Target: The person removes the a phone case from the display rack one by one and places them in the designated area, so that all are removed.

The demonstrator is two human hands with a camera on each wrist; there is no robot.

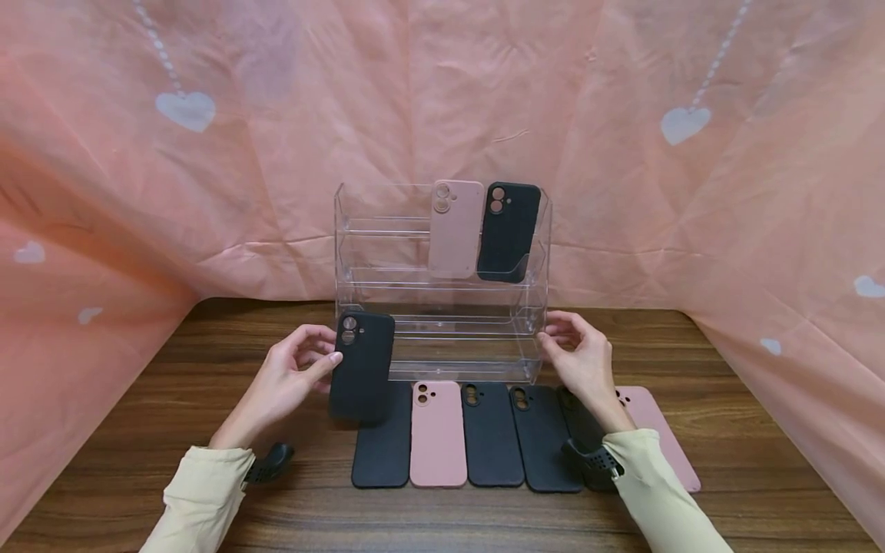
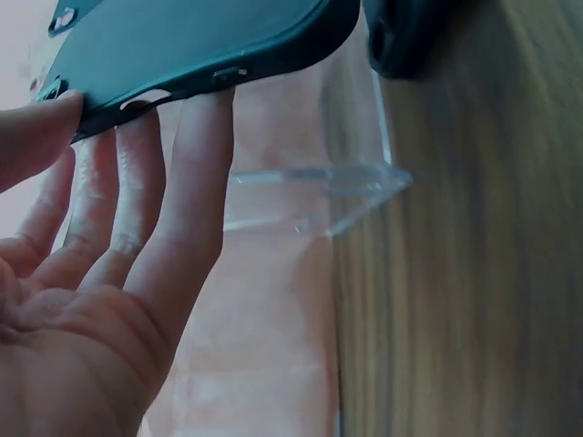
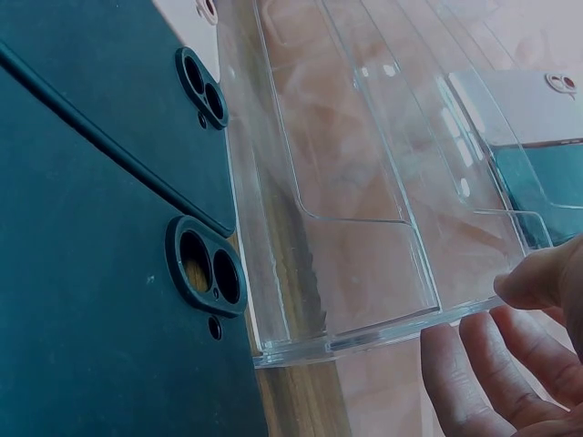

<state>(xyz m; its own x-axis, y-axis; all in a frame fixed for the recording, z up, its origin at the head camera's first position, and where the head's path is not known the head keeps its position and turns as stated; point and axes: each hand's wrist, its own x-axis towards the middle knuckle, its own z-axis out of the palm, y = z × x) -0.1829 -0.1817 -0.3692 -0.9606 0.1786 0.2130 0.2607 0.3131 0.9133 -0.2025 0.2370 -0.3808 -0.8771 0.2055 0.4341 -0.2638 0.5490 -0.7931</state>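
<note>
My left hand (image 1: 332, 355) pinches a black phone case (image 1: 361, 369) by its side edge and holds it upright in front of the lower left of a clear tiered rack (image 1: 387, 253). In the left wrist view the fingers (image 2: 196, 155) lie under that case (image 2: 182, 36) and the thumb presses on its edge. My right hand (image 1: 548, 332) has its thumb and curled fingertips on the rack's right wall. The right wrist view shows the fingertips (image 3: 474, 364) at the rack's (image 3: 364, 182) lower edge. A pink case (image 1: 455, 229) and a black case (image 1: 507, 230) stand in the top tier.
Several cases lie in a row on the wooden table (image 1: 726, 430) before the rack: black (image 1: 380, 453), pink (image 1: 438, 434), black (image 1: 491, 434), black (image 1: 542, 438), one half under my right wrist, and pink (image 1: 657, 438). A pink heart-print cloth (image 1: 207, 192) drapes behind and at both sides.
</note>
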